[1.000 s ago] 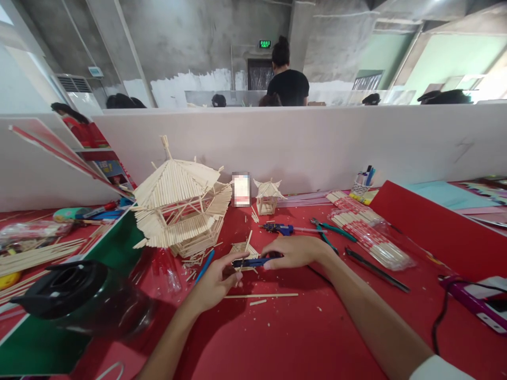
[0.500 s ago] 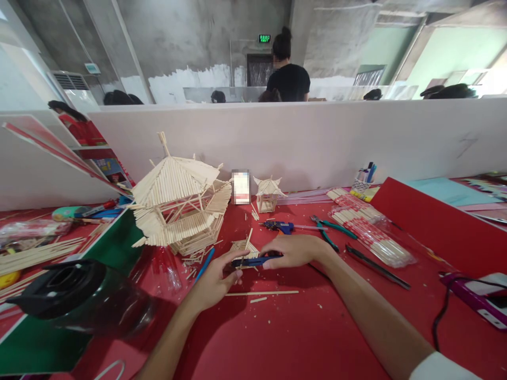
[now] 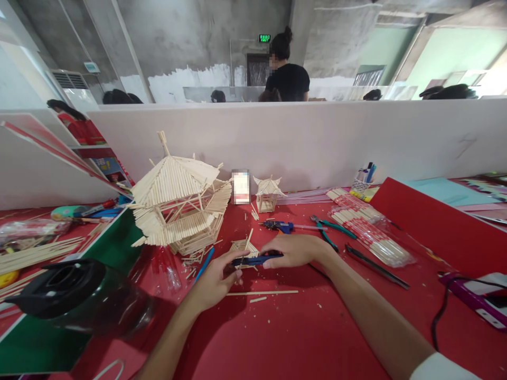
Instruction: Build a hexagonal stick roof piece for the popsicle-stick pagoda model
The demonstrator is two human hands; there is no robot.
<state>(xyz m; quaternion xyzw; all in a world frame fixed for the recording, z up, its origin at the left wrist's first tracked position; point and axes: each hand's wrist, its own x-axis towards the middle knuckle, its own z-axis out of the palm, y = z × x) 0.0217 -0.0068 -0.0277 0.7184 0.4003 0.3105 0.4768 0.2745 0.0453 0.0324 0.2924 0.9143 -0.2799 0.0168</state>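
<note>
My right hand (image 3: 291,249) grips a slim dark blue tool (image 3: 259,260), held level just above the red tabletop; its exact kind is not clear. At the tool's left end, my left hand (image 3: 216,277) curls its fingers and thumb together. What those fingers hold is too small and hidden to make out. Right behind the tool lies a small frame of wooden sticks (image 3: 240,246), partly covered by my hands. A long thin wooden stick (image 3: 263,293) lies in front of my hands, with a short stick piece (image 3: 258,300) beside it.
A large stick pavilion (image 3: 178,184) stands left, a small one (image 3: 268,187) behind. A glue gun (image 3: 279,226), pliers (image 3: 332,232), tweezers (image 3: 376,266) and bagged sticks (image 3: 368,227) lie right. A dark bottle (image 3: 95,295) is front left. A white partition (image 3: 317,137) closes the back.
My hands and the tool stay almost exactly where they were. Beyond the partition, the standing person in black has shifted slightly to the left.
</note>
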